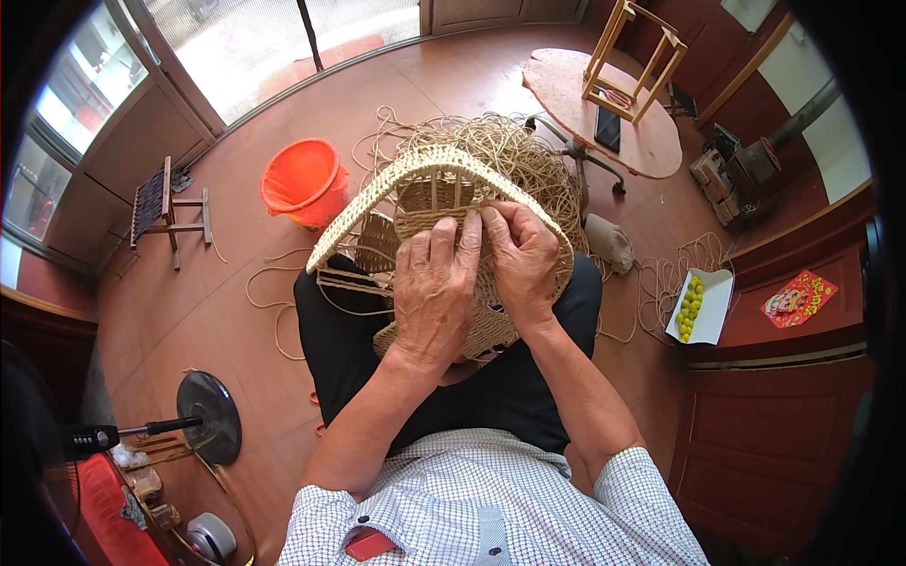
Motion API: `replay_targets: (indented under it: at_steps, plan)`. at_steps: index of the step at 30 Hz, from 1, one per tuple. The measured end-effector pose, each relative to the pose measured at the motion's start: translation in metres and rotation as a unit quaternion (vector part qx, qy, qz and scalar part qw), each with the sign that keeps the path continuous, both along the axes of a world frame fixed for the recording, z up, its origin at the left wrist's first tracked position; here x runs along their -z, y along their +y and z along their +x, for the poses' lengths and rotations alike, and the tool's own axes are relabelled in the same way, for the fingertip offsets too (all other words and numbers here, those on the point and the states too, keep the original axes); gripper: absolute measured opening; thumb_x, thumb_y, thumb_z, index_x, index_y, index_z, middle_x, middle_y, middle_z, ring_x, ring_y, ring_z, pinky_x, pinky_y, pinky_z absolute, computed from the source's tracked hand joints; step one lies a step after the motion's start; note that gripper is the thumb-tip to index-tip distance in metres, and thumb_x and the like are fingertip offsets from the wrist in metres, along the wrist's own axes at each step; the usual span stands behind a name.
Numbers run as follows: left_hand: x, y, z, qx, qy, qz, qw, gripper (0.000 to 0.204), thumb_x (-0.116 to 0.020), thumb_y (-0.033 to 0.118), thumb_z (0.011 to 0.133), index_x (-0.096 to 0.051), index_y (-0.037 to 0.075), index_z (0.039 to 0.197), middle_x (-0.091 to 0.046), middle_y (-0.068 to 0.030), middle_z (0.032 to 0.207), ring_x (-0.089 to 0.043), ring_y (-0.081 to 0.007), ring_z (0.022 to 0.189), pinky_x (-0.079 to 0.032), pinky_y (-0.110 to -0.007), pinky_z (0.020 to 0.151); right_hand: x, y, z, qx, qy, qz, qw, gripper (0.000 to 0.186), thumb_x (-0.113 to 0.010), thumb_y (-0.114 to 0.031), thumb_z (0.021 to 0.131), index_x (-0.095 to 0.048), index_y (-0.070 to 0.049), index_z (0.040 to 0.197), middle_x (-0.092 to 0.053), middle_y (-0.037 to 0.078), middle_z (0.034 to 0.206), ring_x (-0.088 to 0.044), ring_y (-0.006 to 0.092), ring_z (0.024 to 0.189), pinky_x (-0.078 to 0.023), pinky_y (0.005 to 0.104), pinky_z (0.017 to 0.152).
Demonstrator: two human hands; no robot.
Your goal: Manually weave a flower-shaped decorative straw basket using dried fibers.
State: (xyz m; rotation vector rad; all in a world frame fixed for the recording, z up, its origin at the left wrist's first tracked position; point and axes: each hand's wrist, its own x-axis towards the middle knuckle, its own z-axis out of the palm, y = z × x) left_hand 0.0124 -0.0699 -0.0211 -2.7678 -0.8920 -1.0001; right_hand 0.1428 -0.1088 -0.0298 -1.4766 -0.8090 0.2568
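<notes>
The heap of loose tan cord (pixel 510 141) spreads over the floor beyond the knees, suggesting plenty of unworked material remains. Nearer, the woven piece (pixel 432 195), a basket-like form of the same kind of cord, rests at the lap (pixel 338 330) between the thighs; it looks well advanced but unfinished, I judge. Its thick pale rim (pixel 373 200) arches all the way over and appears fully wrapped, and sections of close weave sit inside it, while the left side has gaps crossed by only a few strands. The left hand (pixel 436 283) lies over the inner weave, fingers extended side by side; its thumb is hidden, so I cannot tell whether that grip is clamped. The right hand (pixel 522 264) has thumb and forefinger pinched on the inner weave beside the left fingertips, apparently where work is under way; the exact strand is too small to tell.
</notes>
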Motion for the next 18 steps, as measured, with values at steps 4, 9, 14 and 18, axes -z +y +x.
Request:
replay_targets:
  at_steps: [4,9,14,18]
  plan:
    - [-0.01,0.009,0.002,0.003,-0.013,-0.024,1.0,0.052,-0.068,0.002,0.093,-0.069,0.008,0.144,-0.064,-0.0122,0.122,-0.064,-0.0321,0.114,-0.05,-0.046,0.1,0.005,0.002,0.001,0.011,-0.008,-0.011,1.0,0.018,-0.077,-0.014,0.108,-0.079,0.003,0.114,-0.077,0.003,0.087,-0.065,0.0058,0.076,-0.055,0.0268,0.068]
    - [-0.015,0.021,-0.001,0.049,-0.052,-0.104,0.992,0.049,-0.068,0.002,0.093,-0.071,0.01,0.141,-0.065,-0.0106,0.118,-0.064,-0.0305,0.111,-0.048,-0.047,0.1,0.006,0.0,0.002,0.01,0.025,-0.027,0.999,0.018,-0.077,-0.015,0.107,-0.079,0.002,0.112,-0.075,0.003,0.083,-0.063,0.0056,0.072,-0.053,0.0278,0.065]
    - [0.014,0.012,-0.006,0.034,-0.069,-0.023,0.997,0.056,-0.068,0.002,0.093,-0.069,0.011,0.148,-0.064,-0.0089,0.118,-0.063,-0.0294,0.112,-0.047,-0.046,0.102,0.0,-0.001,-0.003,0.001,0.034,-0.04,0.999,0.017,-0.076,-0.015,0.107,-0.079,0.002,0.111,-0.073,0.003,0.08,-0.061,0.0061,0.07,-0.052,0.0284,0.063]
    - [0.014,0.008,-0.001,0.017,-0.069,-0.003,0.997,0.06,-0.069,0.003,0.092,-0.067,0.01,0.152,-0.064,-0.0081,0.118,-0.063,-0.0294,0.112,-0.047,-0.046,0.104,0.0,-0.002,-0.002,0.001,0.038,-0.036,0.999,0.017,-0.076,-0.014,0.107,-0.079,0.001,0.112,-0.073,0.004,0.08,-0.061,0.0064,0.07,-0.052,0.0286,0.064]
